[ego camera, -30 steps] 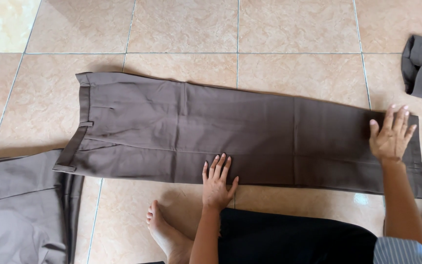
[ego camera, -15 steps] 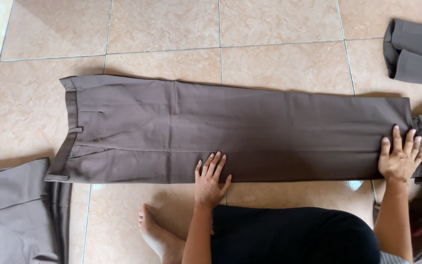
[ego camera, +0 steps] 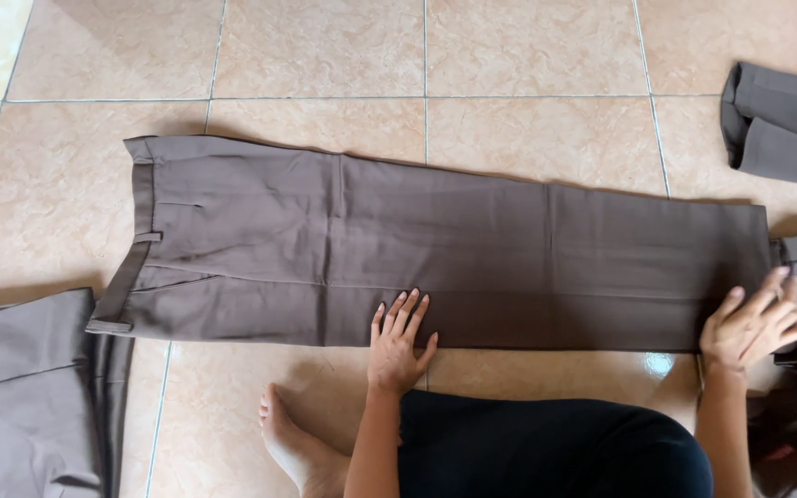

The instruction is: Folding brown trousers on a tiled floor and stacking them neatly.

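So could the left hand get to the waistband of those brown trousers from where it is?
Probably yes. The left hand lies flat on the trousers; only bare cloth and floor lie between it and the waistband, though it is a stretch.

Probably a home: glossy beige floor tiles (ego camera: pixel 528 138), a barefoot sitter, brown trousers (ego camera: pixel 454 258) laid flat.
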